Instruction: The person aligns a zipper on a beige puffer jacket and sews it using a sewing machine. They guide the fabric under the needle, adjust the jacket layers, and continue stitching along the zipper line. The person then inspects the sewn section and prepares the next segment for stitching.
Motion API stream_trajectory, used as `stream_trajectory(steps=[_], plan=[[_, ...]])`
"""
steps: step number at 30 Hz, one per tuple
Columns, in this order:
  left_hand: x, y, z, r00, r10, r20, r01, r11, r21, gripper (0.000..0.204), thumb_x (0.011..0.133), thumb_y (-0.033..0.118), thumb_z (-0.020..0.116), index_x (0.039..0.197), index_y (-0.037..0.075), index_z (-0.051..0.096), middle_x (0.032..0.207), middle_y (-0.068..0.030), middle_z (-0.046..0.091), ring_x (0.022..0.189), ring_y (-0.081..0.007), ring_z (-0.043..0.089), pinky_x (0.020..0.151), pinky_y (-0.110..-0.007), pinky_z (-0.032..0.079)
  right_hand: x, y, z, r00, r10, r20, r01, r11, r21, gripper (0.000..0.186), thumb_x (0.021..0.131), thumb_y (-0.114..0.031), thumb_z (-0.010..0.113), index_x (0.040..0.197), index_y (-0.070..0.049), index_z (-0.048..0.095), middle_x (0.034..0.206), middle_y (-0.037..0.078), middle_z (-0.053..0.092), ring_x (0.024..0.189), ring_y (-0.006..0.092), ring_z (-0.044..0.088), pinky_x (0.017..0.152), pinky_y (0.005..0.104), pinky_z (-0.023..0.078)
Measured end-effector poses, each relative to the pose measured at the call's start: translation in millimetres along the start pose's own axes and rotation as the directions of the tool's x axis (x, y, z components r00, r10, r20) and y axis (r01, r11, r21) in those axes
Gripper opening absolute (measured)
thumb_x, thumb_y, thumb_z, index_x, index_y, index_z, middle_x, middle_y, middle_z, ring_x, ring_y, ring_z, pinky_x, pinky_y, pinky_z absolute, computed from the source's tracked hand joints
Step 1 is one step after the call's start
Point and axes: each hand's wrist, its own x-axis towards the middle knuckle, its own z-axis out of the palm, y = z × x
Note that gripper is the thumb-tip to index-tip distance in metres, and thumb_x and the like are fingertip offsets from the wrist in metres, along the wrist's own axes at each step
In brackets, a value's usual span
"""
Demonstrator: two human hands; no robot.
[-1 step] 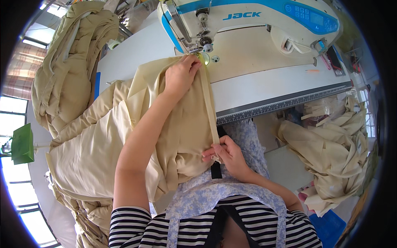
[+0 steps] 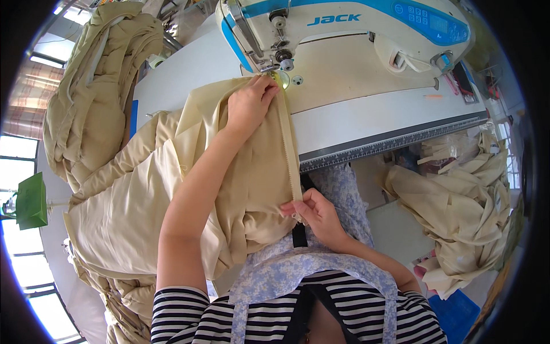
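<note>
A beige zipper (image 2: 289,152) runs along the right edge of a large beige fabric piece (image 2: 260,166), from the sewing machine (image 2: 283,54) down toward my body. Close to the presser foot, my left hand (image 2: 249,106) is closed, with its fingertips pinching the fabric at the zipper edge. My right hand (image 2: 318,212) grips the zipper's near end between thumb and fingers, beside a small metal zipper pull (image 2: 297,217). The stretch of zipper between both hands lies nearly straight. Where the fabric meets the needle is partly hidden behind my left fingers.
A folded pile of beige padded garments (image 2: 91,97) rises at the far left. More beige fabric (image 2: 458,212) is heaped at the right. A dark ruler strip (image 2: 395,139) lines the table's front edge. A green box-like thing (image 2: 31,200) stands at the left rim.
</note>
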Motion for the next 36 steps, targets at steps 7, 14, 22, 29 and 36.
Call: stream_trajectory(steps=[7, 14, 22, 29, 36], plan=[[-5.3, 2.0, -4.7, 0.999, -0.01, 0.051, 0.014, 0.997, -0.07, 0.016, 0.095, 0.024, 0.066, 0.1, 0.009, 0.068, 0.095, -0.0037, 0.068, 0.081, -0.0244, 0.067, 0.074, -0.036, 0.051, 5.3, 7.5, -9.3, 0.991, -0.127, -0.046, 0.115, 0.972, -0.203, 0.019, 0.094, -0.016, 0.073, 0.094, 0.003, 0.071, 0.108, 0.005, 0.058, 0.087, 0.0101, 0.057, 0.079, 0.0254, 0.049], [1.8, -5.4, 1.4, 1.0, -0.001, -0.019, 0.0, 0.999, -0.045, 0.017, 0.095, 0.024, 0.067, 0.101, 0.008, 0.067, 0.096, -0.0057, 0.069, 0.083, -0.0261, 0.067, 0.076, -0.037, 0.052, 16.5, 6.5, -4.8, 0.999, -0.029, -0.036, 0.031, 0.999, 0.045, 0.019, 0.095, -0.015, 0.072, 0.095, 0.004, 0.069, 0.095, 0.002, 0.058, 0.078, 0.0063, 0.054, 0.068, 0.0224, 0.045], [-2.5, -7.5, 2.1, 1.0, 0.016, -0.013, -0.017, 0.999, -0.033, 0.014, 0.095, 0.022, 0.065, 0.098, 0.009, 0.066, 0.098, -0.006, 0.068, 0.084, -0.03, 0.067, 0.073, -0.043, 0.052, 10.5, -6.6, -1.3, 0.999, 0.005, -0.053, -0.011, 0.994, -0.112, 0.018, 0.095, -0.014, 0.072, 0.094, 0.003, 0.067, 0.084, 0.002, 0.057, 0.073, 0.0064, 0.054, 0.066, 0.0238, 0.045], [-0.7, -10.6, 0.9, 1.0, -0.01, 0.018, 0.011, 0.998, -0.064, 0.014, 0.094, 0.022, 0.066, 0.096, 0.009, 0.066, 0.098, -0.0073, 0.069, 0.082, -0.0303, 0.066, 0.071, -0.043, 0.052, 9.4, -6.3, -0.1, 0.998, -0.034, -0.06, 0.023, 0.983, -0.184, 0.02, 0.094, -0.016, 0.073, 0.093, 0.002, 0.066, 0.083, 0.003, 0.061, 0.072, 0.0073, 0.056, 0.067, 0.0251, 0.048], [6.2, -8.9, 10.4, 0.999, -0.006, -0.038, 0.008, 0.999, 0.052, 0.016, 0.094, 0.024, 0.068, 0.101, 0.009, 0.068, 0.095, -0.0066, 0.069, 0.082, -0.0273, 0.068, 0.073, -0.039, 0.052, 14.4, -8.5, 0.9, 0.995, 0.062, -0.082, -0.062, 0.998, 0.001, 0.019, 0.096, -0.017, 0.072, 0.093, 0.0, 0.062, 0.078, -0.001, 0.062, 0.071, 0.0034, 0.054, 0.063, 0.0216, 0.046]])
